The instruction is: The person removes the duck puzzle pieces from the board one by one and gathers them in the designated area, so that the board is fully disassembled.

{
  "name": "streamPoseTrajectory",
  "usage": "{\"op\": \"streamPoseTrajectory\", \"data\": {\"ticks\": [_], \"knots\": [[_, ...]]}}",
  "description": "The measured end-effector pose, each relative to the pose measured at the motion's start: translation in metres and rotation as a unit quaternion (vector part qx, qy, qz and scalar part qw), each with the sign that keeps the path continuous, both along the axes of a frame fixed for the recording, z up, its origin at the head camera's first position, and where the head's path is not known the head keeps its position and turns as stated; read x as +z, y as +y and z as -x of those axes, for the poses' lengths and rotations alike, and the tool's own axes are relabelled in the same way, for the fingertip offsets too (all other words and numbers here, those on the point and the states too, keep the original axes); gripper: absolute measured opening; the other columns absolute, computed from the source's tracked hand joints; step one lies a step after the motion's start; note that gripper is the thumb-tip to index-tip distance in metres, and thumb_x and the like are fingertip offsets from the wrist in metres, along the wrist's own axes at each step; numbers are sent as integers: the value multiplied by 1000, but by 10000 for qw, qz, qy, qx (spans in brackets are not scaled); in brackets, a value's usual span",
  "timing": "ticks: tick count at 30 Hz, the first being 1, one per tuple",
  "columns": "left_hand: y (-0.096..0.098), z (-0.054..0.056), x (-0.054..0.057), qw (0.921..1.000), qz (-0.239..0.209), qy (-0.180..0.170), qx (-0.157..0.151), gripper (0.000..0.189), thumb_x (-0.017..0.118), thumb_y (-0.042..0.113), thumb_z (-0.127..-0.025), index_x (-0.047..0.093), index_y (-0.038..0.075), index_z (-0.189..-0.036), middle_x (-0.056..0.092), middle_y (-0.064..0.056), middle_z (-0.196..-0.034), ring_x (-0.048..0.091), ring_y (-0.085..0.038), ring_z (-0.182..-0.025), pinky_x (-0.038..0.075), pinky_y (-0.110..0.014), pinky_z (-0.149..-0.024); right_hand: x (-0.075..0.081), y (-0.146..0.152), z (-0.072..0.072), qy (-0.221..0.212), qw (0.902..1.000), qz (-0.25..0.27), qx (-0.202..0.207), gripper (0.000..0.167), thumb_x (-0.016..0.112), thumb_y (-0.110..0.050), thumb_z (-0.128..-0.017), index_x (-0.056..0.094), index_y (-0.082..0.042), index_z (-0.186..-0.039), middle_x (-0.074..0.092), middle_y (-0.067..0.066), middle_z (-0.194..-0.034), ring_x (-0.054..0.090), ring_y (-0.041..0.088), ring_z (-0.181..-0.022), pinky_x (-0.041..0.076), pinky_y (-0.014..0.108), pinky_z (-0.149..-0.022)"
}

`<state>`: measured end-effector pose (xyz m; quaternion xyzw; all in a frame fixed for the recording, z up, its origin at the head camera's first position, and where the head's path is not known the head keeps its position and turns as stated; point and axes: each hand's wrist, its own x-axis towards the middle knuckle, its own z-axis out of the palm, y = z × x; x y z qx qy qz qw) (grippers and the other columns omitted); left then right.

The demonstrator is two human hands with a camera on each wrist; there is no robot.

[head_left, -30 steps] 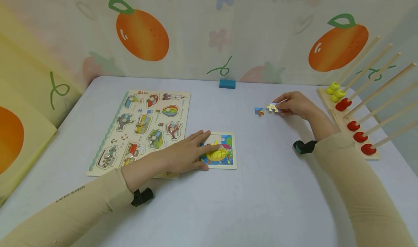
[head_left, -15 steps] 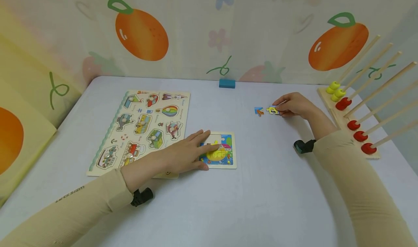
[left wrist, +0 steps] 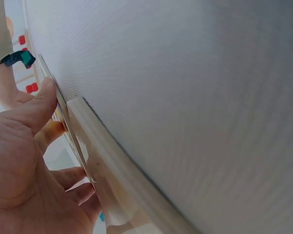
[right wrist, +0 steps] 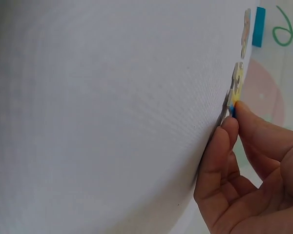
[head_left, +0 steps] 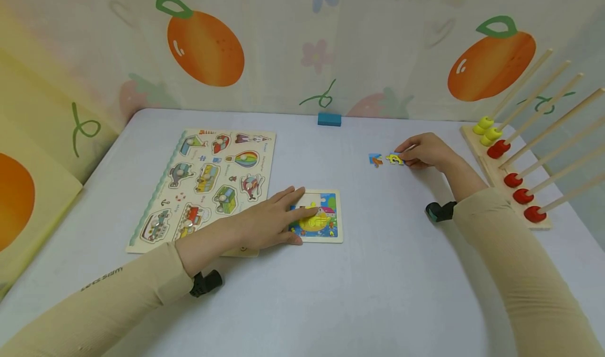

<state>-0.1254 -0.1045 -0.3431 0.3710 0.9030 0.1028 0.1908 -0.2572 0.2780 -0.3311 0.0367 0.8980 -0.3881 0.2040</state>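
My left hand (head_left: 264,221) rests with extended fingers on a small framed jigsaw puzzle (head_left: 326,221), which shows a yellow figure and a pink-roofed house. The upper left part of its picture is bare. In the left wrist view, the thumb and fingers (left wrist: 48,105) lie along the puzzle's edge. Farther right, my right hand (head_left: 425,152) pinches a yellow and blue puzzle piece (head_left: 394,159) between thumb and fingers. The right wrist view shows that piece (right wrist: 237,87) at the fingertips, close to the tabletop. A blue and orange-brown puzzle piece (head_left: 375,160) lies just left of it.
A large wooden vehicle peg board (head_left: 212,184) lies at left, partly under my left forearm. On the right stands a wooden rack (head_left: 496,181) with upright rods and red and yellow beads. A blue block (head_left: 329,119) sits at the table's back edge.
The yellow piece was tilted and catching light a second ago; it is now lower and flatter in my right fingers. My left hand has stayed on the puzzle.
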Motion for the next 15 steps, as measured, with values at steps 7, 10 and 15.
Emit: {"op": "streamPoseTrajectory", "data": {"ticks": [7, 10, 15], "knots": [[0, 0, 0, 10000, -13, 2, -9, 69, 58, 50, -95, 31, 32, -156, 8, -16, -168, 8, -39, -156, 28, -53, -123, -1, 0, 1, 33, 10000, 28, 29, 38, 64, -14, -95, 59, 7, -127, 61, -9, -78, 57, 5, -68, 54, 17, -62], [0, 1, 0, 10000, -16, 13, -18, 69, 58, 50, -95, 31, 32, -155, 8, -16, -168, 8, -39, -156, 28, -53, -123, -1, 1, 2, 16, 10000, 53, 12, 39, 64, -15, -95, 59, 6, -127, 61, -9, -80, 57, 5, -69, 54, 17, -62], [0, 1, 0, 10000, 3, 23, -16, 69, 58, 50, -95, 31, 33, -155, 9, -16, -168, 8, -38, -156, 28, -53, -123, -1, 0, 1, 74, 9999, -49, -51, 40, 64, -19, -96, 57, 5, -128, 60, -6, -85, 58, 7, -69, 54, 17, -62]]}}
